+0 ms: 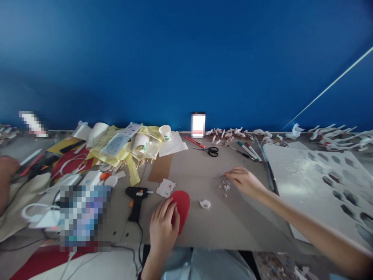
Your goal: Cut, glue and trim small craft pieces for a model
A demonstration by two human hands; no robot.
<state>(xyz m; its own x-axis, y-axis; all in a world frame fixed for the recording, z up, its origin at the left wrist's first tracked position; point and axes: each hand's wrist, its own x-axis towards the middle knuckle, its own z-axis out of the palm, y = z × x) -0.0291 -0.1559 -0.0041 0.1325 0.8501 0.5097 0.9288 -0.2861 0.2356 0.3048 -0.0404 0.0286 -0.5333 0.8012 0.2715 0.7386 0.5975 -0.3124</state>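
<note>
My left hand (164,221) grips the left side of a flat red oval piece (183,206), its fingers curled and the lower part of the oval partly covered. Over the table, my right hand (242,179) is closed in a pinch beside a scatter of small white bits (225,186). Whatever lies between those fingertips is too small to make out. A curled white scrap (204,204) rests between the two hands. Just beyond my left hand lies a crumpled white piece with marks (166,188). The black glue gun (136,202) is on its side to the left.
Black scissors (212,151), a red cutter (195,142) and several markers (247,151) lie farther back. A cut-out white sheet (305,182) covers the right side. Paper cups (165,133), yellow wrapping and cables crowd the left. A co-worker's hand (8,167) shows at far left.
</note>
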